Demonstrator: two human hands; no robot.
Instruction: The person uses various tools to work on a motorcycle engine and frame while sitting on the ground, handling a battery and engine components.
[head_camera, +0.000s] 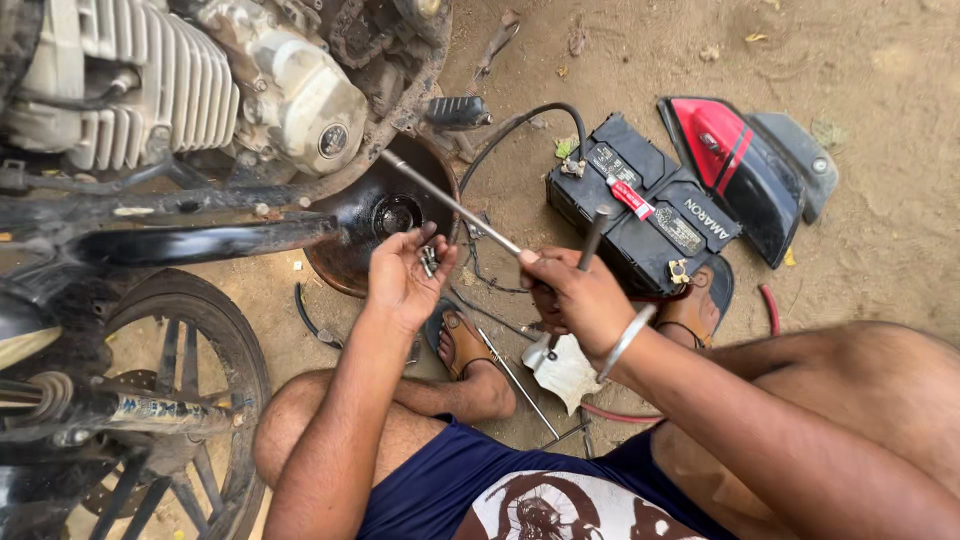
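My right hand (575, 298) grips the handle end of a long metal T-shaped wrench (455, 207), whose shaft reaches up and left toward the motorcycle engine (200, 90). My left hand (405, 275) is cupped palm up with several small metal bolts (430, 260) in it, just below the wrench shaft. Under the engine sits a dark round oil pan (375, 215). A metal bangle circles my right wrist.
A black battery (640, 205) with cables lies on the dirt at right, beside a red and black side panel (745, 165). The motorcycle's wheel (170, 400) stands at lower left. Thin rods and a white rag (565, 370) lie by my sandalled feet.
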